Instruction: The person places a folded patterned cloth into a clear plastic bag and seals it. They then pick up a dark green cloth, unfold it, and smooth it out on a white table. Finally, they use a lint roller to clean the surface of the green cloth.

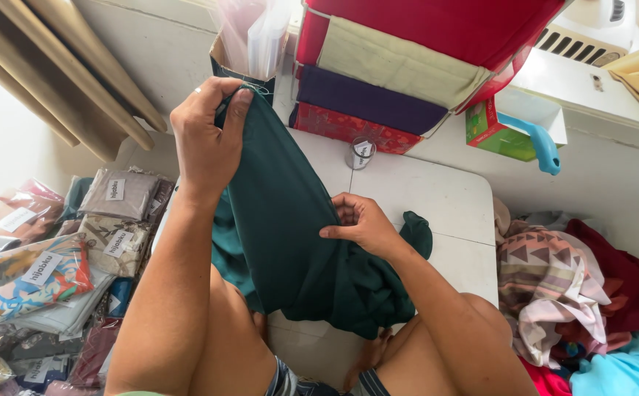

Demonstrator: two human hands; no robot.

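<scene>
White table [437,198] fills the middle of the view, set low in front of a seated person whose bare knees show at six o'clock; across it, from the centre down toward six, lies a dark green cloth [290,242], the thing both hands are working. Left hand [208,139], up at eleven o'clock, is closed in a pinch on the cloth's top edge and lifts it clear of the table; right hand [360,224], just right of centre, has its fingers curled shut on a fold lower down, pulling the fabric taut between the two grips. Judging by how it hangs, the folding looks only partly done: the upper stretch is drawn into one long smooth band, while the lower end is bunched loosely near the knees and a tail sticks out at three o'clock beside the right wrist; no neat, flat fold shows yet. At twelve to one o'clock a stack of folded fabrics [385,73] in red, cream and purple stands against the wall; at nine o'clock, bagged patterned cloths [114,213] lie in rows on the floor; at four o'clock a loose heap of cloths [569,293] waits unsorted; a green box [492,132] with a blue handle sits at two o'clock.
</scene>
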